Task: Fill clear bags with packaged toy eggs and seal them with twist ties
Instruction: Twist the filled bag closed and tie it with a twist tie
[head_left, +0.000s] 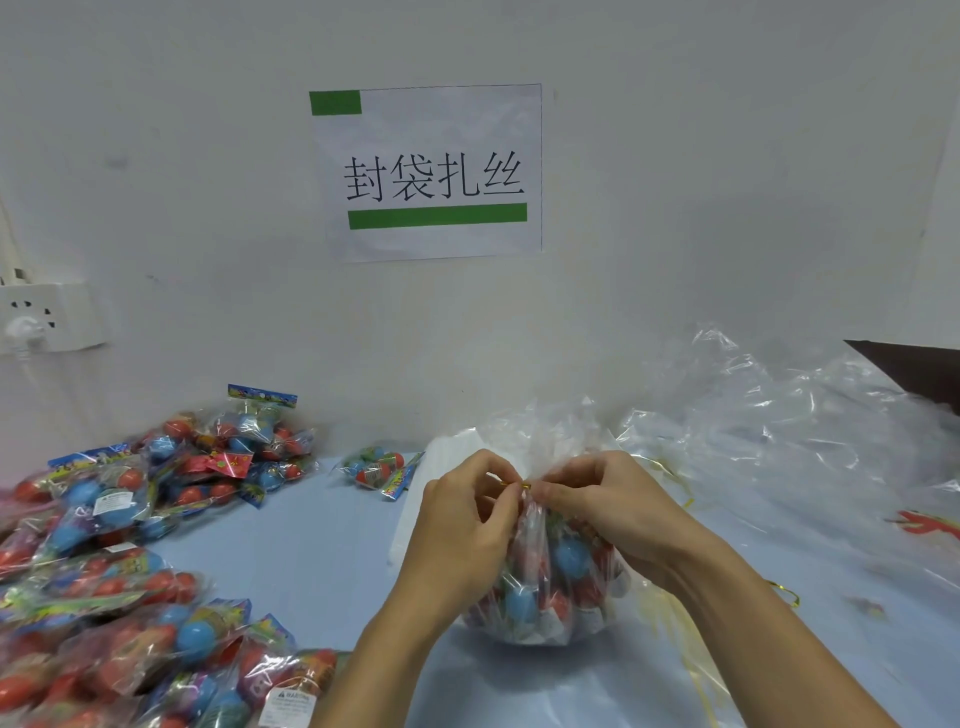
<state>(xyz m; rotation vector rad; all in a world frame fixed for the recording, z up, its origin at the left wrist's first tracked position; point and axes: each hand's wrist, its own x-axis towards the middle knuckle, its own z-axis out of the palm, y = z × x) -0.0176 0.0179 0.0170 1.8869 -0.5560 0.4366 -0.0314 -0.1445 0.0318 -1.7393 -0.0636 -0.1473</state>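
A filled clear bag (545, 577) is stood upright on the blue bench (311, 561) at about 6 o'clock of the view, long axis vertical, gathered neck pointed up toward 12 o'clock. Blue and red toy eggs are seen through the plastic. A gold twist tie (514, 485) is wrapped at the neck, lying roughly horizontal, ends toward 3 and 9 o'clock. The left hand (462, 525) is clenched on the tie's left end, pinched between thumb and fingertips. The right hand (608, 504) is curled round the bag neck and the tie's right end. The loose bag top is flared above both hands.

A heap of packaged toy eggs (104, 571) is spread at 8 to 9 o'clock, reaching the bottom-left corner. One small pack (382, 470) is lying apart near the wall, at about 11 o'clock of the bag. A white "WARNING" label (291, 701) is readable on a pack at the bottom edge; its finer print is too small to read. Header cards are printed in colour, text not legible.

A pile of empty clear bags (779, 441) is crumpled at 2 to 3 o'clock. Loose gold ties (784, 592) are scattered on the bench at 4 o'clock.

A paper sign (431, 171) is fixed on the wall at 12 o'clock, printed "封袋扎丝" with green bars. A white wall socket (52, 317) is seen at 9 o'clock.
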